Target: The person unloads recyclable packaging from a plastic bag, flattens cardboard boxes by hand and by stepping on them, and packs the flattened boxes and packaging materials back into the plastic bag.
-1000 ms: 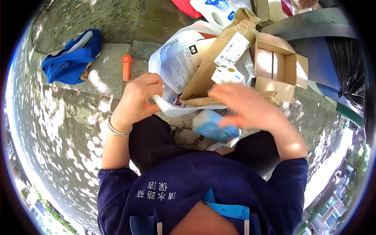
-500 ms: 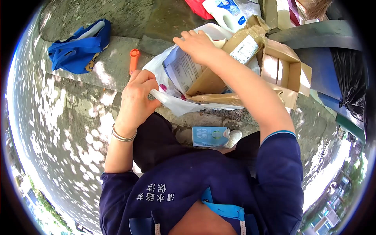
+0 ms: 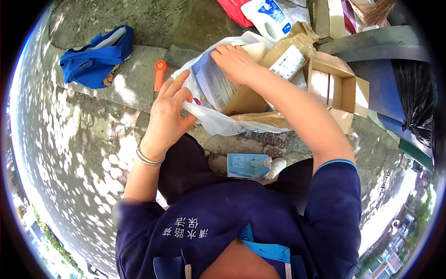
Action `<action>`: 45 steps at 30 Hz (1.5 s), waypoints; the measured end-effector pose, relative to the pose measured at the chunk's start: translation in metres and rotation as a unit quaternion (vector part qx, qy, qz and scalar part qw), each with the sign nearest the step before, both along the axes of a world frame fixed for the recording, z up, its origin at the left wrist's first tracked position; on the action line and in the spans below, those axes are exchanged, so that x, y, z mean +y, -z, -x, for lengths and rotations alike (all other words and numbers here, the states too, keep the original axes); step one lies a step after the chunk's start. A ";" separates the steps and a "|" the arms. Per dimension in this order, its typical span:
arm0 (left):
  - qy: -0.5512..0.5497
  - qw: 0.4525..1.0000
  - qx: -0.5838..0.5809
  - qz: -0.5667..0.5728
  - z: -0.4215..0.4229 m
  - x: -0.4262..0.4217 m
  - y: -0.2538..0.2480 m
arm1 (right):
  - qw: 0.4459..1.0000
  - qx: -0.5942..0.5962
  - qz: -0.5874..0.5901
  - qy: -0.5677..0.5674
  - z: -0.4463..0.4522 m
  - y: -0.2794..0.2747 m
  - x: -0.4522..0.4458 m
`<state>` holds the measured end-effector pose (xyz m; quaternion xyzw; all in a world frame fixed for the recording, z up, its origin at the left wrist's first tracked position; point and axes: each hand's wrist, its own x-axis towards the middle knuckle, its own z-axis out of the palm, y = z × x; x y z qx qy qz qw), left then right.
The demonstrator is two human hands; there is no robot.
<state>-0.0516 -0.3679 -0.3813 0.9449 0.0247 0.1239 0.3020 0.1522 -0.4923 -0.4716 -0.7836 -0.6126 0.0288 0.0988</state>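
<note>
A white plastic bag [image 3: 211, 122] lies spread in front of me, filled with folded cardboard [image 3: 278, 69] and a flattened blue-and-white carton [image 3: 214, 83]. My left hand [image 3: 169, 107] grips the bag's near left rim between thumb and fingers, its index finger stretched upward. Over the carton's upper edge, inside the bag's mouth, my right hand [image 3: 234, 64] has its fingers bent; the fingertips rest against the carton, their undersides hidden. A cream-coloured piece [image 3: 255, 50] sits just beyond the right hand.
An open cardboard box [image 3: 341, 88] stands to the right, beside a blue bin with a black bag [image 3: 413, 97]. A white bottle [image 3: 269, 21] lies at the back. On the left are an orange handheld fan [image 3: 160, 76] and a blue cloth bag [image 3: 97, 58]. A milk carton [image 3: 248, 165] lies near my foot.
My right hand has moved slightly down and right, from the bag's far rim onto the carton. My left index finger has straightened while the hand keeps the rim.
</note>
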 end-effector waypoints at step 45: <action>-0.034 0.990 -0.099 0.091 -0.021 0.014 0.015 | 0.957 0.279 -0.077 -0.017 0.030 -0.235 -0.172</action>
